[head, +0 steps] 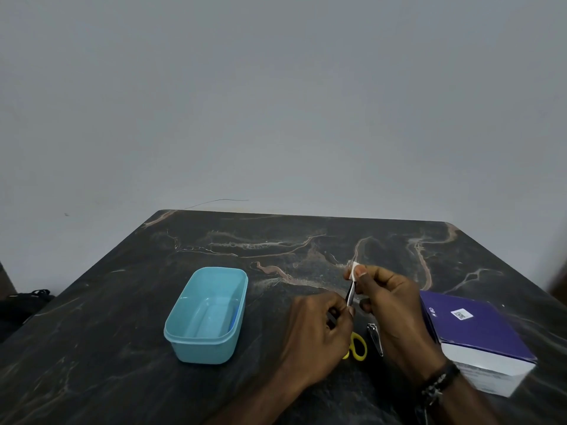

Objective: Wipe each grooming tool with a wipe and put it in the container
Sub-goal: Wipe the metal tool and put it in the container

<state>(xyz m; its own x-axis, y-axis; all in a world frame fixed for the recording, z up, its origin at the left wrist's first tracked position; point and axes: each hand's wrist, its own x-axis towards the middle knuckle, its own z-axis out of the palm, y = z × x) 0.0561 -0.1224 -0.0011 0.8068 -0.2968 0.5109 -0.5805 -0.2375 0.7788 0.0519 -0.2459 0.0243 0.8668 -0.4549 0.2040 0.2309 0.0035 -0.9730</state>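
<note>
Dark stone with pale, rusty veins forms the table top [122, 348], which runs back to a plain grey wall [276, 87]. Nearest the camera, two forearms reach in from the lower edge; the right wrist wears a dark beaded bracelet [437, 383]. The left hand [316, 329] is curled, knuckles up, with its fingertips pinching the lower end of a slim dark tool [350, 296], which looks like tweezers, though it is too small to be sure. The right hand [389, 305] is raised just beyond it, thumb and forefinger closed on a small white wipe [355, 269] folded over the tool's upper end. The tool slants upward between the two hands, above the table.

Under the hands, yellow-handled scissors [359, 348] lie on the stone, partly hidden by the left hand, and a metal nail clipper [375, 334] lies just beside them to the right. To the right of the right hand sits a purple and white box [478, 329] with a small label on its lid.

Left of the hands, well apart from them, stands the light blue container [181, 329], a rounded rectangular tub without a lid. A thin blue item [233, 319] lies against its right inner wall; what it is cannot be told. At the far left edge some dark objects [24, 302] sit beyond the table.
</note>
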